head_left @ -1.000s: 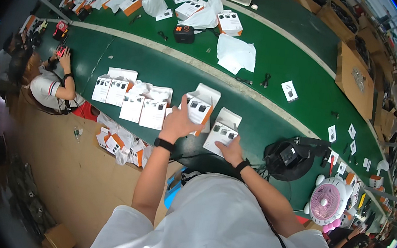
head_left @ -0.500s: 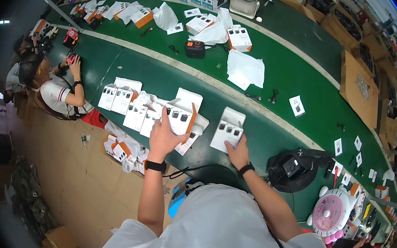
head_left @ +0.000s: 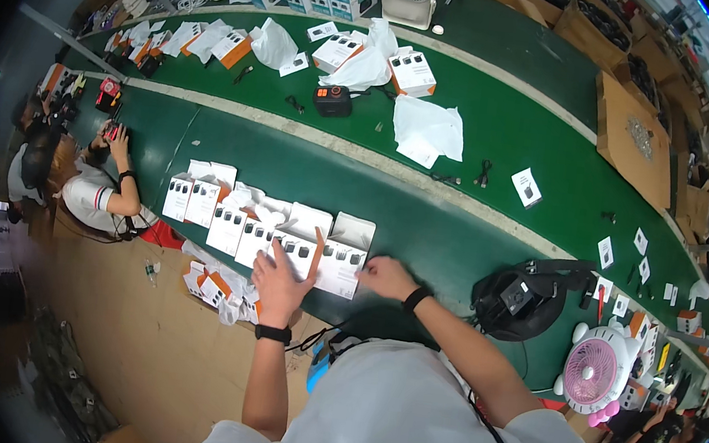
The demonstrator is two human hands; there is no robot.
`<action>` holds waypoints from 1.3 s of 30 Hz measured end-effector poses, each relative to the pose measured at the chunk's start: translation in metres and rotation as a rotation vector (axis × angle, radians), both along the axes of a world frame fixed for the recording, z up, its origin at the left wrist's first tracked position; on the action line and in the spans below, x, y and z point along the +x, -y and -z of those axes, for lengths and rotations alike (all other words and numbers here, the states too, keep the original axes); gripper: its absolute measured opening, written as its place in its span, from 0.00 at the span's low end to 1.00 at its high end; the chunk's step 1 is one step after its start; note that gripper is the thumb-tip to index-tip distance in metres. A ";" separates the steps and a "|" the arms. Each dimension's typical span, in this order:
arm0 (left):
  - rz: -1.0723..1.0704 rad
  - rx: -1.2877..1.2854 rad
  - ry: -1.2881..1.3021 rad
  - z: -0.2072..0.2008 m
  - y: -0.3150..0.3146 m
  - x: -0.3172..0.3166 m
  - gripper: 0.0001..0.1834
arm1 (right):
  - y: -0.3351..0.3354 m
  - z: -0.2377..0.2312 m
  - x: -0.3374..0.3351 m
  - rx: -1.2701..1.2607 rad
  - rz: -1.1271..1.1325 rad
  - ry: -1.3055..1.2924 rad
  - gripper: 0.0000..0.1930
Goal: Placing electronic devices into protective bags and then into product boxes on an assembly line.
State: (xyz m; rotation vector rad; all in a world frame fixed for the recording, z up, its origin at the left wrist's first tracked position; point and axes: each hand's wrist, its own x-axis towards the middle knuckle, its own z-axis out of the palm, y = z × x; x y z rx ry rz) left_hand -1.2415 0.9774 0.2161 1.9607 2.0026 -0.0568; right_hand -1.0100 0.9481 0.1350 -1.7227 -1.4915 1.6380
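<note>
White printed cartons stand side by side in a row on the green table, several with lids raised. My left hand (head_left: 278, 290) has its fingers spread against the front of a white carton (head_left: 295, 250); an orange flap (head_left: 317, 249) sticks up beside its thumb. At the right end of the row is another white carton (head_left: 338, 270) with its lid tipped back. My right hand (head_left: 388, 278) has its fingers curled together at that carton's right edge, with nothing seen inside them. Crumpled white wrapping (head_left: 243, 197) shows in the open tops of the middle cartons.
A black bag (head_left: 521, 297) lies to the right, near a pink and white fan (head_left: 590, 376). Beyond the pale divider, a black and orange device (head_left: 331, 101), cables, leaflets and white bags lie on green. Another person (head_left: 95, 192) works at the left. Below, a box holds more cartons (head_left: 206, 283).
The carton in my right hand has moved left and now stands at the end of the row. My right hand's grip has come off its front. The view has shifted slightly.
</note>
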 end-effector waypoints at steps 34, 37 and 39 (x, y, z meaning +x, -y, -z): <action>-0.273 0.245 1.101 -0.049 -0.171 0.075 0.04 | -0.168 -0.124 0.075 0.376 0.041 -0.030 0.06; -0.387 0.309 0.952 -0.065 -0.168 0.043 0.08 | -0.255 -0.096 0.054 0.687 0.017 0.248 0.16; -0.450 0.267 0.988 -0.061 -0.165 0.033 0.09 | -0.314 -0.068 0.027 0.948 -0.083 0.402 0.19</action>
